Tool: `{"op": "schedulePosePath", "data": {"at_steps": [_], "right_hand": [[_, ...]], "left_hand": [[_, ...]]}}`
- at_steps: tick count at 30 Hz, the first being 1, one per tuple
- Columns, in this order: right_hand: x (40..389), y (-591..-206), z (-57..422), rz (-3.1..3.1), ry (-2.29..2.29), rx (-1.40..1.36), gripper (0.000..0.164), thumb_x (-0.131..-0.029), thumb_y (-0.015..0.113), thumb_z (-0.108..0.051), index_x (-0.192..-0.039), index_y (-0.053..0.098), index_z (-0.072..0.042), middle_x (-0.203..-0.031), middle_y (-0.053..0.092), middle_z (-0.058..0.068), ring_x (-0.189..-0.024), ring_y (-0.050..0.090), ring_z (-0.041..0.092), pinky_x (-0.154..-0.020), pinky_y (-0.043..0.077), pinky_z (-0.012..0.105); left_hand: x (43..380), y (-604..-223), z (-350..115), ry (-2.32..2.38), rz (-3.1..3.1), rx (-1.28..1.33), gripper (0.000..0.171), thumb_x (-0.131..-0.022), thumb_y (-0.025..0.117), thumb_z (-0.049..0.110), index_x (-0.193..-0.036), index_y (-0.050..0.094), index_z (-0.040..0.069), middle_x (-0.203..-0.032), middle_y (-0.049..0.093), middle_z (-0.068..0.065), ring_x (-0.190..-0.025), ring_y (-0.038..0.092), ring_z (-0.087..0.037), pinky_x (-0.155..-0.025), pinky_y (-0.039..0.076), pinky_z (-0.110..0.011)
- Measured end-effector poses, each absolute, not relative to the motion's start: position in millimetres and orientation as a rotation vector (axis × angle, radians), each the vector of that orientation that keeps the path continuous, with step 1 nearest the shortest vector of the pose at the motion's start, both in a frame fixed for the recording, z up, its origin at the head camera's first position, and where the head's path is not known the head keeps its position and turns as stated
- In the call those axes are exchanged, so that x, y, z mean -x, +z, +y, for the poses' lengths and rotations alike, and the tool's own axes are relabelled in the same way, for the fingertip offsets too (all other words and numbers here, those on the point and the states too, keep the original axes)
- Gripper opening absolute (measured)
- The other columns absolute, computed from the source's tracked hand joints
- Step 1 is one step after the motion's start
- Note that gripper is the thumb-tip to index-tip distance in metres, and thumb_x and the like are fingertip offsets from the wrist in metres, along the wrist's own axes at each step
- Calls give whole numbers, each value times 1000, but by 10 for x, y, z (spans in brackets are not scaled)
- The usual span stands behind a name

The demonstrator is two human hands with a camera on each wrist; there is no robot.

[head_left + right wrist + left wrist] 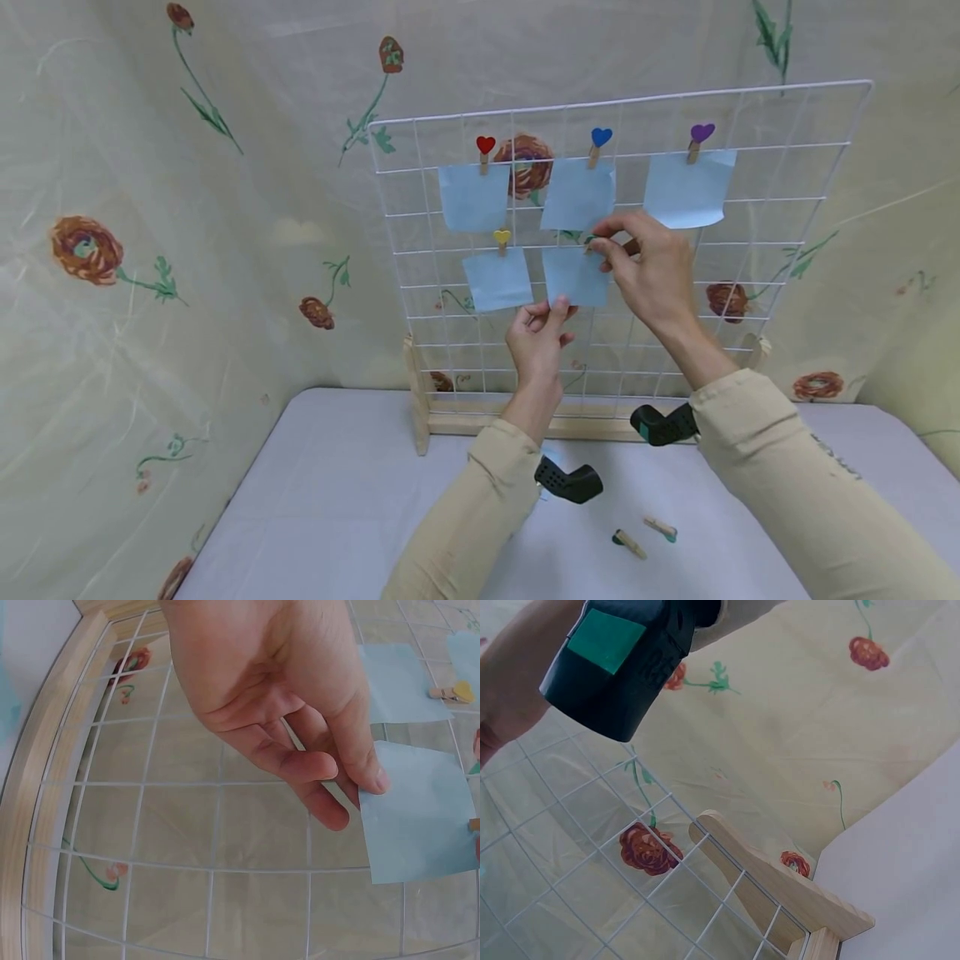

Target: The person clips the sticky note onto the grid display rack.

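Observation:
A blue paper sheet (573, 279) lies against the white wire grid (480, 358), in the middle of the lower row. My left hand (537, 342) pinches its bottom edge; in the right wrist view that hand (277, 697) has its thumb on the paper's front (420, 817). With thumb and forefinger, my right hand (651, 265) pinches a small clothespin (588, 247) at the sheet's top edge. Fingers mostly hide this pin; its wooden end (475, 824) shows at the right wrist view's edge. The left wrist view catches part of my right arm (510, 682).
Hung sheets surround it, with red (485, 146), blue (601, 137), purple (702, 132) and yellow (502, 237) heart clothespins. Two loose clothespins (630, 544) (660, 527) lie on the white table (322, 500). The grid stands in a wooden base (487, 421). Black wrist cameras (570, 481) (663, 425) jut inward.

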State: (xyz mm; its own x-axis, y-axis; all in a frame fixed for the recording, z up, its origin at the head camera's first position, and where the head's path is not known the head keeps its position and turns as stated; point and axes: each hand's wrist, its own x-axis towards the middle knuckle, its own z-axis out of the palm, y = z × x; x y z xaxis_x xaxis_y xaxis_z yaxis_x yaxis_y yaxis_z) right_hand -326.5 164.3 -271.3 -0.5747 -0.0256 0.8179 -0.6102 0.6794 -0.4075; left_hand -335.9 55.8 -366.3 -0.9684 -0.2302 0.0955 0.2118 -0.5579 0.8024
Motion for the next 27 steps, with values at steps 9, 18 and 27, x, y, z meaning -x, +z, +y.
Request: {"op": "schedulePosePath", "data": {"at_steps": [9,18,27], "right_hand": [[3290,-2714,1639,-2035,843,-499,11,-87,66,-11,-95,68,-2,-91,69,12,-61,65,24,-54,37,1],[3299,-2724,1634,-2032,821,-499,11,-87,66,-10,-94,69,-3,-92,70,13,-59,64,23,-55,35,1],[3294,-2737,1617,-2046,807,-480,11,-87,67,-12,-94,70,-4,-92,70,11,-57,62,20,-53,35,4]], "left_hand": [[3359,-3667,556,-2553,-1329,-18,21,-82,73,21,-79,53,15,-92,73,-13,-84,72,-23,-53,49,-18],[3364,-3669,554,-2557,-1333,-25,20,-82,72,18,-78,53,15,-92,74,-12,-87,72,-25,-52,49,-17],[3364,-3666,554,-2560,-1324,-29,20,-82,73,20,-80,53,15,-92,73,-13,-79,72,-15,-52,49,-17]]}}
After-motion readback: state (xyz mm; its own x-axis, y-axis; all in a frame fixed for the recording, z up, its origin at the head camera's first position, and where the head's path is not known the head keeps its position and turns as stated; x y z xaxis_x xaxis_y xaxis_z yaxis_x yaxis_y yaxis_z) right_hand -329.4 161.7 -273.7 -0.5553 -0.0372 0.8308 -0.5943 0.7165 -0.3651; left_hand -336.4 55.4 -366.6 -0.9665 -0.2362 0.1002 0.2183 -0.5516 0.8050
